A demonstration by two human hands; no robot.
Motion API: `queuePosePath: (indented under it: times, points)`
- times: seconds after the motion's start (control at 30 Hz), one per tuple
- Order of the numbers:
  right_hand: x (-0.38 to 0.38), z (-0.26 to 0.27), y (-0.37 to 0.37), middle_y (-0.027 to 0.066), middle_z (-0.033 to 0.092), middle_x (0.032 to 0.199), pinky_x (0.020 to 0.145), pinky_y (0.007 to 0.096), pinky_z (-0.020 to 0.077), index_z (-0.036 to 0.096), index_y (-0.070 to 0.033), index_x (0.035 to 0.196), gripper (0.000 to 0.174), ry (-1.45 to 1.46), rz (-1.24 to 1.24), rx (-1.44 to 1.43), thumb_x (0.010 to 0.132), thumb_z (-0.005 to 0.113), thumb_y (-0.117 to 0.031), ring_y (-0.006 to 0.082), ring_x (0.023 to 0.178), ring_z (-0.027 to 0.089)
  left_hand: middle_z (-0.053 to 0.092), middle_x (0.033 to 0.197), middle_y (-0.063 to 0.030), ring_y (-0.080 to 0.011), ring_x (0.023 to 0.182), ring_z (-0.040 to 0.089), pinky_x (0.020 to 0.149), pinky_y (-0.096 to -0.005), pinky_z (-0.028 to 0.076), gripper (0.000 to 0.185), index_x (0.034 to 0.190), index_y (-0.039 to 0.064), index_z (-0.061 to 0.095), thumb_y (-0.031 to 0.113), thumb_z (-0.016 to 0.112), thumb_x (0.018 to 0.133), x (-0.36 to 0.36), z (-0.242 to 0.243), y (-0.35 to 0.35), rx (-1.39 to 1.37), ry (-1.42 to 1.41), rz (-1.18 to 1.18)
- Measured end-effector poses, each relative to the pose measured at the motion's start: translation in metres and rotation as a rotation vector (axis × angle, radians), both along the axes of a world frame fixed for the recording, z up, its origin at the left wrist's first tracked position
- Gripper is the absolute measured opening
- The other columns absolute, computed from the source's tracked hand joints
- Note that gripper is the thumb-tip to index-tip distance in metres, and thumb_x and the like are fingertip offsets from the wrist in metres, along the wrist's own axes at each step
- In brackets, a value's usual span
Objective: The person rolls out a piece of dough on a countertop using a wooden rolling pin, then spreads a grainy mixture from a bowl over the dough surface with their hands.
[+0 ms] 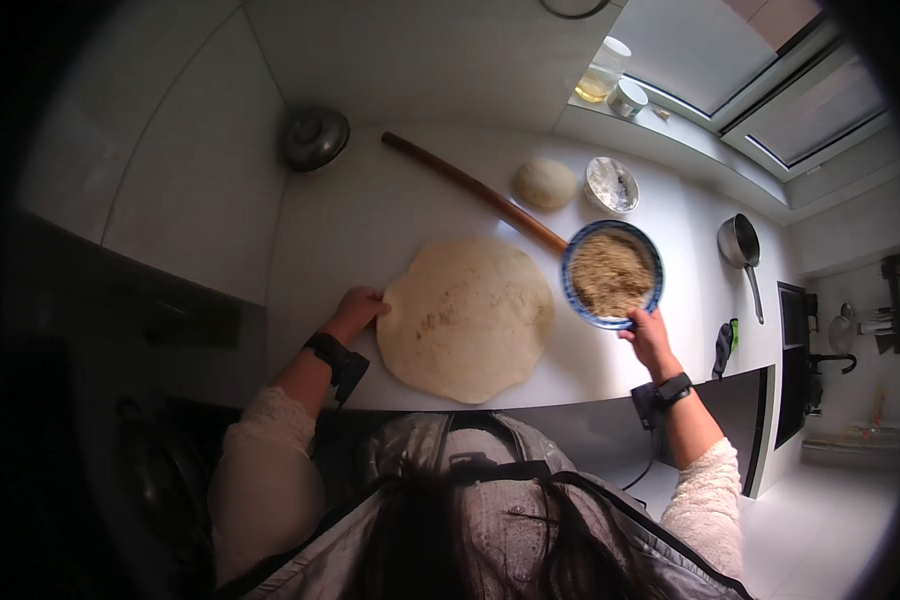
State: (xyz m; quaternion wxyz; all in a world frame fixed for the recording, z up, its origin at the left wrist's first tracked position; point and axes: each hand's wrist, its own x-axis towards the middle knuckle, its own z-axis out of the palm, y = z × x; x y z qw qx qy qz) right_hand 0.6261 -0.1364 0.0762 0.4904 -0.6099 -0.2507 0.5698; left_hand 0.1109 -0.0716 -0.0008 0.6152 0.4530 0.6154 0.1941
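Note:
A wide, roughly round sheet of rolled-out dough [465, 337] lies flat on the white counter, with brown specks scattered across its middle. At its left edge, my left hand [358, 309] pinches the rim of the dough between thumb and fingers. My right hand [649, 341] grips the near rim of a blue-and-white bowl [567, 289], thumb over the edge. Inside the bowl is a light-brown crumbly mixture [612, 271], blurred by motion. The bowl is to the right of the dough sheet and hides the near end of a long wooden rolling pin [472, 184].
Behind the bowl are a ball of dough [545, 184] and a small bowl of white flour [611, 185]. A metal lidded pot [315, 139] stands at the back left. On the right lie a saucepan [739, 241] and a dark-and-green object [725, 349]. Jars [628, 99] line the windowsill.

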Motion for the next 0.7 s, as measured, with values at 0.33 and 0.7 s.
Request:
queuePosePath:
  times: [0.33, 0.7]
  points:
    - [-0.125, -0.010, 0.011, 0.0131, 0.060, 0.097, 0.041, 0.0274, 0.0536, 0.032, -0.007, 0.132, 0.051, -0.090, 0.309, 0.000, 0.084, 0.041, 0.005, 0.0180, 0.052, 0.060, 0.065, 0.094, -0.0105, -0.0275, 0.084, 0.063, 0.075, -0.0361, 0.051, 0.024, 0.100, 0.001, 0.063, 0.008, 0.065, 0.078, 0.008, 0.003, -0.006, 0.334, 0.284, -0.033]
    - [-0.153, -0.021, 0.018, 0.0136, 0.059, 0.101, 0.042, 0.0270, 0.0541, 0.035, -0.006, 0.133, 0.050, -0.168, 0.354, 0.039, 0.085, 0.042, 0.004, 0.0194, 0.058, 0.063, 0.047, 0.136, -0.0153, -0.0348, 0.125, 0.045, 0.104, -0.0450, 0.038, 0.051, 0.132, 0.011, 0.050, 0.009, 0.059, 0.082, 0.111, 0.041, 0.002, 1.239, 0.231, -0.685]
